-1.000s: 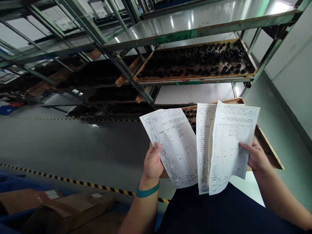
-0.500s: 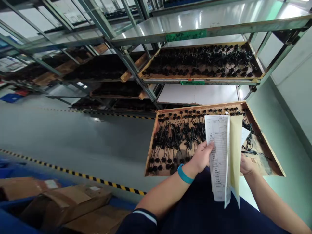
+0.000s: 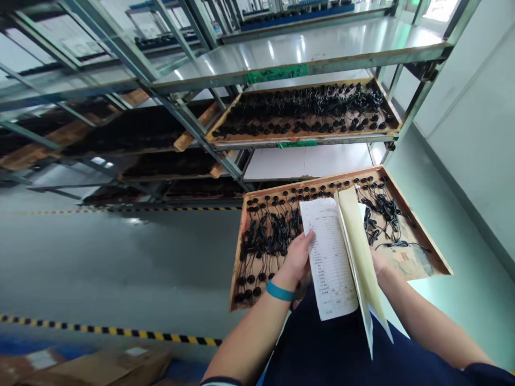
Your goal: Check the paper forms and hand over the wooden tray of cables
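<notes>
My left hand (image 3: 298, 257), with a teal band at the wrist, grips the left edge of a booklet of printed forms (image 3: 330, 262), thumb on top of the page. At its right side my right hand (image 3: 377, 264) holds the yellowish sheet (image 3: 359, 236) from behind; its fingers are mostly hidden. The booklet hangs partly open, its pages fanned. Beneath it is a shallow wooden tray (image 3: 438, 252) with rows of black cables (image 3: 277, 230) that have round black ends. The papers cover part of the tray's middle.
A metal rack (image 3: 341, 64) stands ahead, its shelf holding another wooden tray of black cables (image 3: 314, 107). Green labels (image 3: 277, 73) mark the rack. Yellow-black floor tape (image 3: 112, 329) runs at left, with cardboard boxes (image 3: 92, 370) at the lower left. A white wall (image 3: 475, 102) rises at right.
The booklet has swung wider open, showing more of the printed page, and tilted. Both hands moved left in view with it. The camera has turned to the right.
</notes>
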Motion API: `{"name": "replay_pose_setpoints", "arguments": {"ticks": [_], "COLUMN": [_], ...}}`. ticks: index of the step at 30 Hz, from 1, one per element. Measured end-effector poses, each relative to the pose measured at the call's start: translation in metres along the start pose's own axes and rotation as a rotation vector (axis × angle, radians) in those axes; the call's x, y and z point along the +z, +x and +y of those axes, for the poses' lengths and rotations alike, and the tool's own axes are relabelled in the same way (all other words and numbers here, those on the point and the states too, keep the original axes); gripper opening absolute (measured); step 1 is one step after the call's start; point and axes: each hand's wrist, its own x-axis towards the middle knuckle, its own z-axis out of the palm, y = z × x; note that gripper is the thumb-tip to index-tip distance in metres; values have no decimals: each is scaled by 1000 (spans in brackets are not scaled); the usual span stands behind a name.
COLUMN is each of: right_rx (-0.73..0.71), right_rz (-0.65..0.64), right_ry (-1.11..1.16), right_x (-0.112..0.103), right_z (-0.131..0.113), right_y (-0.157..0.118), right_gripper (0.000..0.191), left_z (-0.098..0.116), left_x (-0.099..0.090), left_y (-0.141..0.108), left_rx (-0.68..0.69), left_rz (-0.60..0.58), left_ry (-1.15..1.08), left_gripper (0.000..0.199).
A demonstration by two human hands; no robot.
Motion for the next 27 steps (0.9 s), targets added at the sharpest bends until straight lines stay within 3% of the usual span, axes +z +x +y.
{"name": "replay_pose_setpoints", "arguments": {"ticks": [4, 8, 13, 16, 19, 22, 27], "right_rx": [46, 51, -185, -283, -251, -176, 12], "right_rz": [-54, -68, 151, 165, 176, 181, 83], "right_ry": [64, 1, -249, -239, -135, -110, -200], "right_x": [-4, -8, -7, -8, -12, -14, -14], "right_z": [11, 15, 0, -14, -21, -11, 18], "right_y": [13, 20, 28, 28, 25, 23, 19], "right_gripper": [43, 43, 54, 62, 57, 51, 30], "left_z": [-5, -4, 6, 7, -3, -20, -43], "left_x": [-23, -34, -29, -23, -27, -41, -65], "left_y": [-7, -16, -30, -35, -33, -23, -8], "left_rx": [-13, 11, 47, 185, 315, 310, 244], "left_rz": [58, 76, -37, 3, -5, -49, 108], "left_ry": [-31, -56, 25, 216, 395, 433, 385], "left_gripper": [51, 57, 69, 61, 50, 44, 39]}}
